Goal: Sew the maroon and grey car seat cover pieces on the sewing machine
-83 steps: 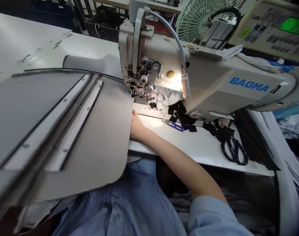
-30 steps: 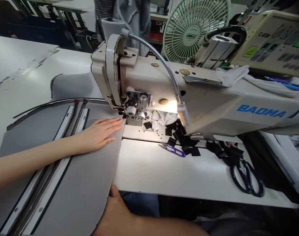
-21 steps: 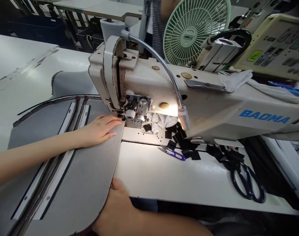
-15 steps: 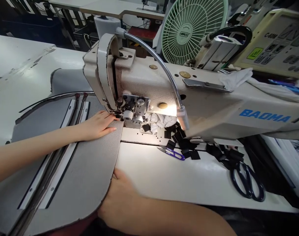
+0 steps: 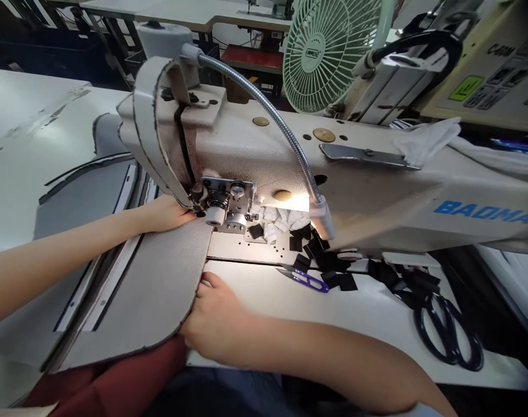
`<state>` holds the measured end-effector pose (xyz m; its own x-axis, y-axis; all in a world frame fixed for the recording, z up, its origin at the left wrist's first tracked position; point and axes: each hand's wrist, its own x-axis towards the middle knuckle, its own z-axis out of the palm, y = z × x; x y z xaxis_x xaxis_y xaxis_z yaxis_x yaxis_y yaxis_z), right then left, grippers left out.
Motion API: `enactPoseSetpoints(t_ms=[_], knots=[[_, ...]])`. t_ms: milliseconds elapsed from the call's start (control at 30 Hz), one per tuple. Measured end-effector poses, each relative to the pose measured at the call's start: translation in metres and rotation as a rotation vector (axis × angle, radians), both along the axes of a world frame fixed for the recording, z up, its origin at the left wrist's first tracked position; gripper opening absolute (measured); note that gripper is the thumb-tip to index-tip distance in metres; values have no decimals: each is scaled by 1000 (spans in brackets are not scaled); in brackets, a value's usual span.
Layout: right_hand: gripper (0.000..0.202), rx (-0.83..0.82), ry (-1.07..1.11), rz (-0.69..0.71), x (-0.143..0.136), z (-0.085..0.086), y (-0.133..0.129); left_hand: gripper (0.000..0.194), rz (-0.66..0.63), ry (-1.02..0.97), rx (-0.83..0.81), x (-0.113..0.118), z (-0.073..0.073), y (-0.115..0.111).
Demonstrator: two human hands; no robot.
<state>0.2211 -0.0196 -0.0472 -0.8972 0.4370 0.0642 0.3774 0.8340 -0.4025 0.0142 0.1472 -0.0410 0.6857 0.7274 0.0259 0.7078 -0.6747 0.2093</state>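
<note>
Item: one grey panel (image 5: 168, 278), lying beside and partly under the head of a sewing machine (image 5: 220, 139), white strips (image 5: 116, 280) along it. Left hand (image 5: 170, 213): laid on the panel, fingertips hidden behind the machine head; we cannot tell whether they are apart or together. Right hand (image 5: 215, 318): curled closed on the panel's near edge.

Hazards, in our judgement: fingers caught by the mechanism, the left hand being so near it; a skewed edge, should our two hands pull unevenly; drag, from the panel's overhang above a red cloth (image 5: 137, 376); snagging on the purple snips (image 5: 311, 282) (blades pointing our way), should the panel swing across.

Surface (image 5: 255, 301): white, scuffed at the far left; black squares (image 5: 347, 282) scattered near the snips, dark-handled scissors (image 5: 448, 341) beyond. Room: green fan (image 5: 313, 55), control box (image 5: 502, 75), lit lamp (image 5: 321, 217), red shelf (image 5: 252, 58) behind.
</note>
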Motion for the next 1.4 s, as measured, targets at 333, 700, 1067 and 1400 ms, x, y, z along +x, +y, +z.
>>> enactPoseSetpoints(t_ms=[333, 700, 1067, 1400], knots=[[9, 75, 71, 2, 1, -4, -2, 44, 22, 86, 60, 7, 19, -96], [14, 134, 63, -11, 9, -4, 17, 46, -40, 42, -66, -13, 5, -74], [25, 135, 13, -52, 12, -11, 37, 53, -28, 56, 25, -10, 23, -87], [21, 344, 68, -48, 8, -1, 0, 82, 25, -62, 116, -15, -8, -160]])
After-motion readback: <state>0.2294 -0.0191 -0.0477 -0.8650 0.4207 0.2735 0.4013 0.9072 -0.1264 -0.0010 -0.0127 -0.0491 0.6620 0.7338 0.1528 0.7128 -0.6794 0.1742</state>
